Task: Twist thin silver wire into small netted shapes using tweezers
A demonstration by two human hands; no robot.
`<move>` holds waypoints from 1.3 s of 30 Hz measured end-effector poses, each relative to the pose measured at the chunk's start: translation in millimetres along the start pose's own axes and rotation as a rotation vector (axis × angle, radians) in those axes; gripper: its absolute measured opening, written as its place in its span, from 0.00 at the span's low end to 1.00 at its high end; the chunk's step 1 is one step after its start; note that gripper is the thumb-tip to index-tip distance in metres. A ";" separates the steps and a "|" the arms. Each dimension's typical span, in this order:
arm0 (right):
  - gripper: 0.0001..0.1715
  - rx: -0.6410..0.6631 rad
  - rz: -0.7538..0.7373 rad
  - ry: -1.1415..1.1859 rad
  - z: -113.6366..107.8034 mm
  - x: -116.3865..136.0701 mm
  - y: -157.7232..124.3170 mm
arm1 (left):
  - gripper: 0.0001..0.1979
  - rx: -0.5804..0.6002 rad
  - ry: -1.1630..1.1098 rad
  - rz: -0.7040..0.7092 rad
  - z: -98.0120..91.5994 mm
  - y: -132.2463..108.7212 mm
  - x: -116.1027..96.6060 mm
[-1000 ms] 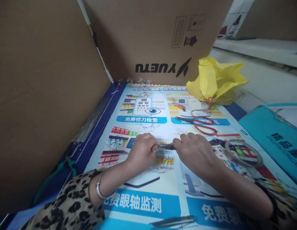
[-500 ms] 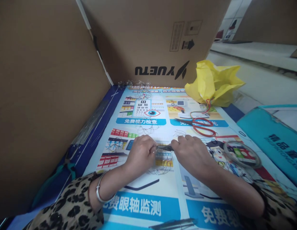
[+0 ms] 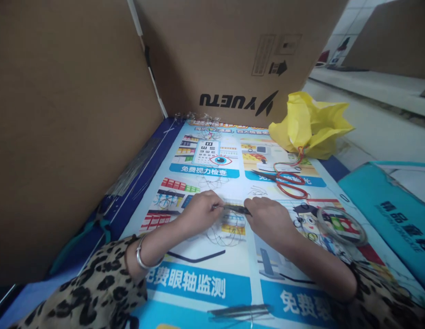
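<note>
My left hand (image 3: 202, 211) is closed in a pinch on a thin wire. From my right hand (image 3: 267, 219), wrapped around its back end, a dark pointed tool (image 3: 237, 209) like needle-nose pliers reaches to the left fingertips. Its handles are hidden in the palm. Just under the tool, looped thin wire (image 3: 228, 233) shows against the printed poster (image 3: 229, 299); whether it joins the held wire I cannot tell. Beyond my right hand lie red-handled scissors (image 3: 291, 184). Right of that hand rests a wire coil (image 3: 360, 235).
Cardboard walls (image 3: 78, 114) rise at the left and back. Teal-handled pliers (image 3: 95, 224) and straight wires (image 3: 131, 171) lie at the left. A yellow paper bag (image 3: 310, 125) and a teal box (image 3: 380, 214) stand at the right. Dark wire pieces (image 3: 239, 311) lie in front.
The view has shifted slightly. My hands stay close together, and a little more of the dark tool shows between them.
</note>
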State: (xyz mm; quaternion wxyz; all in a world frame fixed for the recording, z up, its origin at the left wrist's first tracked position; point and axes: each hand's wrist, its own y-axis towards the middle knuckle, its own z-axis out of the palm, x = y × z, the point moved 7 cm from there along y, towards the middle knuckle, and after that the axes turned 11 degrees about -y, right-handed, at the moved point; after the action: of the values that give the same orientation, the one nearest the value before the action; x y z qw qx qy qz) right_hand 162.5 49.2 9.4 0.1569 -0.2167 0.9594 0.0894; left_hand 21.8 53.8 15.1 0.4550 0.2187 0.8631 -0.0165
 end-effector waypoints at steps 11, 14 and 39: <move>0.07 0.017 0.073 0.265 17.6 -7.1 6.6 | 0.13 -0.106 -0.205 -0.100 -23.9 -26.7 10.6; 0.07 -0.005 0.059 0.279 17.1 -6.2 7.0 | 0.09 -0.175 -0.224 -0.114 -29.7 -31.5 11.7; 0.10 0.015 -0.003 0.854 -15.3 11.4 22.0 | 0.10 -0.310 -0.327 -0.271 -29.3 -53.3 28.6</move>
State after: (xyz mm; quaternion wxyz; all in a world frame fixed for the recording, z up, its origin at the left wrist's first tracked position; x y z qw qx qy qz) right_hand 139.0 60.7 22.1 -0.2526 -0.2343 0.9386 -0.0155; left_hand -36.0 22.7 0.5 0.6103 0.0230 0.7916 0.0201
